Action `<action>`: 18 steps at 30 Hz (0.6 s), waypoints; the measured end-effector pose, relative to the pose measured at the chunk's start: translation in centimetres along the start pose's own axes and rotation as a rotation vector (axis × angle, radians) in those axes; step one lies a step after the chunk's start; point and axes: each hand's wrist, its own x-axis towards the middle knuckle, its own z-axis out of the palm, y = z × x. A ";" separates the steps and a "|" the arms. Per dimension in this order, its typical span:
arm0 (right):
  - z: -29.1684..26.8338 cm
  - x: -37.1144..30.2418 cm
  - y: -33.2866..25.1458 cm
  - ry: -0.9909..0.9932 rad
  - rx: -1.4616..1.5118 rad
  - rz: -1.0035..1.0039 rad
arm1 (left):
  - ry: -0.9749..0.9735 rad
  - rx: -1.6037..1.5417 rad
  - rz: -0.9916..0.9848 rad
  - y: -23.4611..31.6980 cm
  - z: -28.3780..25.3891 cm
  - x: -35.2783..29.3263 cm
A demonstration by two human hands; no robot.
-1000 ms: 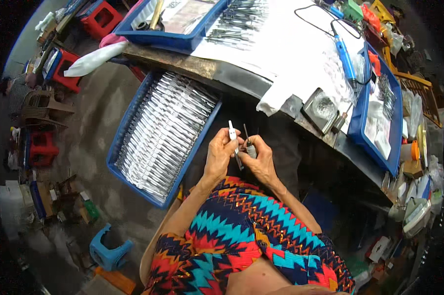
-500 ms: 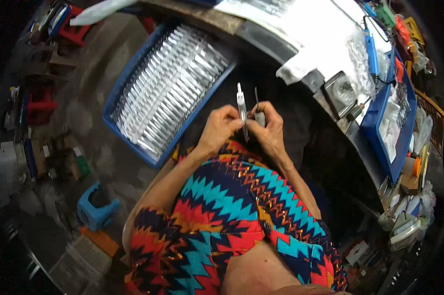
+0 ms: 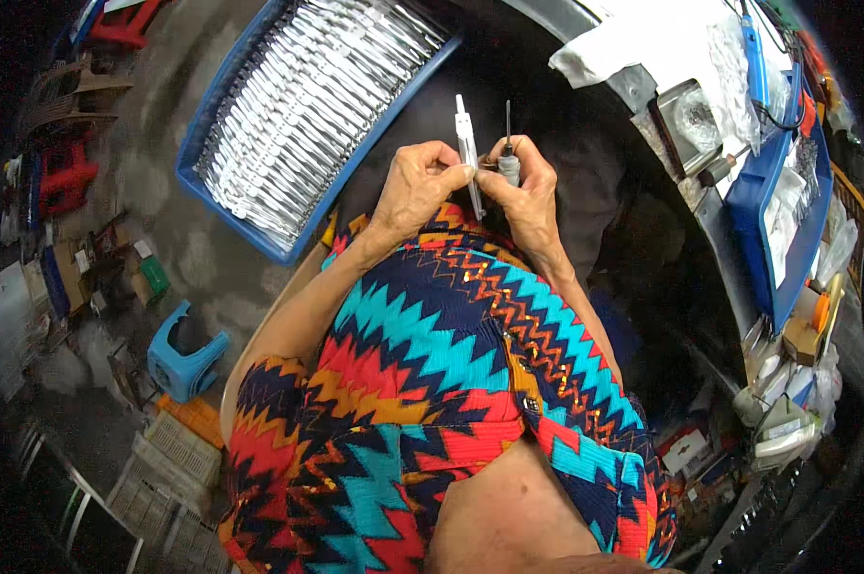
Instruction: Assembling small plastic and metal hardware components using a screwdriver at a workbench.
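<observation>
My left hand (image 3: 413,189) is closed, pinching a slim white part (image 3: 465,134) with a narrow tip, held nearly upright above my lap. Its lower end shows below the fingers. Close beside it, my right hand (image 3: 531,196) is closed round a small tool with a grey grip (image 3: 509,170) and a thin dark shaft pointing away from me, like a small screwdriver. The right thumb reaches to the white part's side; whether it presses on it I cannot tell. To the left, a blue crate (image 3: 185,163) holds rows of long white-and-silver parts (image 3: 317,120).
A worktable with white sheeting (image 3: 633,43) curves along the right, carrying a metal dish (image 3: 690,120), a blue pen-shaped tool with a cord (image 3: 755,62) and a blue tray (image 3: 753,220). At left on the floor stand a light-blue stool (image 3: 188,368) and red stools (image 3: 66,177).
The view has shifted, so crate, table and hands sit higher in it. Both hands keep their holds; the grey grip of the right hand's tool shows more plainly.
</observation>
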 end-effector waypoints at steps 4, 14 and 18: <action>-0.1 -0.2 0.1 0.015 0.028 0.028 | -0.029 0.026 -0.013 -0.3 0.0 0.3; 0.2 -0.4 1.9 0.038 0.059 0.049 | -0.039 0.049 -0.048 -2.0 -0.1 0.4; 0.4 -0.7 1.8 0.053 0.074 0.097 | -0.033 -0.004 -0.043 -2.7 -0.1 0.3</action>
